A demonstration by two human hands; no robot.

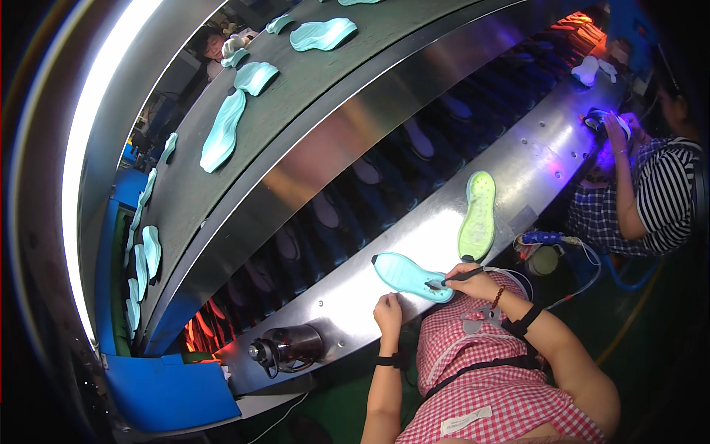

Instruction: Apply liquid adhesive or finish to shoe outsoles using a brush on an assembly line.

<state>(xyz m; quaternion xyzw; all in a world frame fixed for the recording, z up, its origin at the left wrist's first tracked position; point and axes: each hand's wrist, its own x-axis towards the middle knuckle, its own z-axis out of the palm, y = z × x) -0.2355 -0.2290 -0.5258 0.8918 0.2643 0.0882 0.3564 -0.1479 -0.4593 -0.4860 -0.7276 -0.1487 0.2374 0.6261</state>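
Note:
A turquoise shoe sole (pixel 403 274) lies on the metal ledge in front of me, its dark-tipped end pointing left. My right hand (pixel 475 286) is closed on a black pen-like tool (pixel 464 274), its tip over the hollow at the sole's right end. Close to the sole's near edge, my left hand (pixel 387 314) is curled with its fingertips together; whether they grip anything is hidden. Just beyond my right hand rests a yellow-green shoe sole (pixel 478 214) with a dark tip at its near end.
Across the ledge (pixel 355 296), a dark metal flask (pixel 292 346) lies at the left. A conveyor belt (pixel 296 96) carries several turquoise soles behind a steel rail. Between rail and ledge, dark slats bear more soles. A co-worker (pixel 669 185) handles a shoe at the right.

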